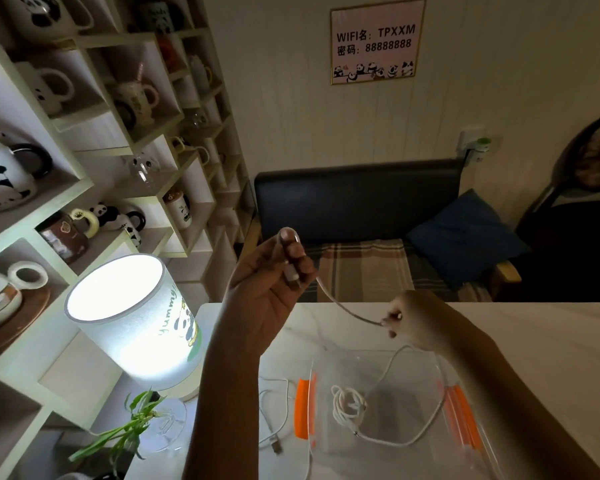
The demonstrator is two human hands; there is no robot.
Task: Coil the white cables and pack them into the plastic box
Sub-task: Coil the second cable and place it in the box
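Two hands share one white cable (340,304) above the marble table (534,341). Leftmost, a lit lamp (136,320) reads "Yummy". The left hand (274,275) pinches the cable's plug end, raised; the right hand (409,320) pinches it lower, the slack dropping into the plastic box (388,368) beside a coiled cable (349,405). A wall sign (376,41) reads "WIFI名: TPXXM, 密码: 88888888".

My right hand (400,318) is motion-blurred, its grip on the white cable (343,306) unclear. The plastic box (378,362) is cut off at the bottom edge.
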